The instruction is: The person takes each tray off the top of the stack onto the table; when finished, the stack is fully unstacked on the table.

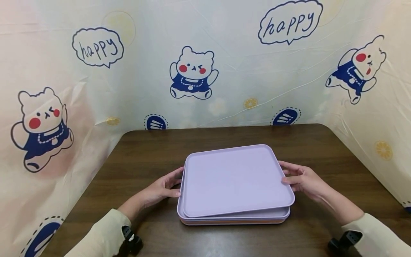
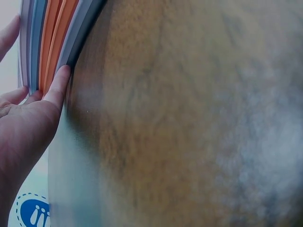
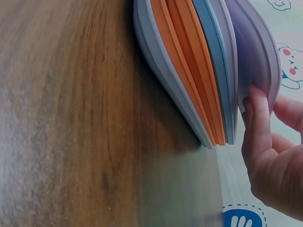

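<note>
A lavender rectangular tray [image 1: 234, 178] lies skewed on top of a stack of trays [image 1: 231, 222], its right side raised off the rest. My right hand [image 1: 303, 180] pinches that raised right edge, thumb on the upper rim and fingers beneath. In the right wrist view a gap shows between the lifted tray [image 3: 260, 52] and the layers below: lavender, blue, orange [image 3: 184, 56] and pale grey. At the stack's left side, my left hand [image 1: 157, 189] touches the edges with extended fingers. One fingertip reaches the lowest pale tray [image 2: 75, 40] in the left wrist view.
The stack stands on a dark brown wooden table [image 1: 151, 150] with rounded far corners. A pale printed curtain [image 1: 237, 78] with cartoon bears hangs behind it and along both sides. Black wrist devices [image 1: 131, 241] sit at both cuffs.
</note>
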A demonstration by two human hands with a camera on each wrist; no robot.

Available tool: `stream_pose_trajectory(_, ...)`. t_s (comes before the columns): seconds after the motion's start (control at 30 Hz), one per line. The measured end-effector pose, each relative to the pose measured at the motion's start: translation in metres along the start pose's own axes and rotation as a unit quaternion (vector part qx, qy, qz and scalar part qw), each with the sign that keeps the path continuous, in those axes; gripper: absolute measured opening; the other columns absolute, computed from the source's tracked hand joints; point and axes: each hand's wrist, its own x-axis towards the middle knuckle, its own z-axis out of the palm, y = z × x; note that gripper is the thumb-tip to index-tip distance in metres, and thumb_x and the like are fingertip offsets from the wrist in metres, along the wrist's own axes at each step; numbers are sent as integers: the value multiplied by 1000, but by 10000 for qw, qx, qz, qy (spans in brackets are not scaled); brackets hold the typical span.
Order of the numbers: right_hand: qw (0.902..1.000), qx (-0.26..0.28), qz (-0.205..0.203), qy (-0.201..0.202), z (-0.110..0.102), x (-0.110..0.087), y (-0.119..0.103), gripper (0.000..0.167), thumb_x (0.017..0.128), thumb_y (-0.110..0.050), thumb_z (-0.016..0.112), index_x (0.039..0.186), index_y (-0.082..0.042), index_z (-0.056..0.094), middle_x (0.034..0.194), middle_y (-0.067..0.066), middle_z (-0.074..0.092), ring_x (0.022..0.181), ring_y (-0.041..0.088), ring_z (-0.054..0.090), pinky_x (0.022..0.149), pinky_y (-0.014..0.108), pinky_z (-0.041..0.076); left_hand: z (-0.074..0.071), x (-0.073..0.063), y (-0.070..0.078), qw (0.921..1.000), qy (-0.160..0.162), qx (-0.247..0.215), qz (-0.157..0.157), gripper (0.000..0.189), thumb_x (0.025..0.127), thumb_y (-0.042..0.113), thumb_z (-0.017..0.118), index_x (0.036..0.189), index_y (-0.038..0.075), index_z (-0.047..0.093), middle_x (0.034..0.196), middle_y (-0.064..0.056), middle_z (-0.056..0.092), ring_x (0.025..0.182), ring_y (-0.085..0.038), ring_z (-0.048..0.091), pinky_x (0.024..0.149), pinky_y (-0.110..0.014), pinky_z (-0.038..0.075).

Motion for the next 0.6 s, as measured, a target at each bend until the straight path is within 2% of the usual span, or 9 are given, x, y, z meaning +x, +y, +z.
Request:
stream_pose_trajectory(0.33, 9994, 265, -83, 199, -2, 6, -8, 66, 90, -6, 67, 148, -3, 36, 112, 6, 59, 90, 22, 65, 74, 37, 57, -1, 0, 0, 10000, -13, -53, 8, 89, 88, 9, 71, 156, 8, 13, 161, -12, 8, 142, -38, 20, 112, -50, 24)
stream_pose_trajectory(0.6, 9962, 756, -241, 366, -9, 19, -19, 62, 91, -3, 65, 148, -10, 42, 104, -2, 66, 88, 17, 66, 73, 34, 56, 0, 0, 0, 9999, -13, -104, -79, 91, 88, 9, 71, 156, 8, 11, 161, -12, 7, 143, -38, 19, 110, -46, 29)
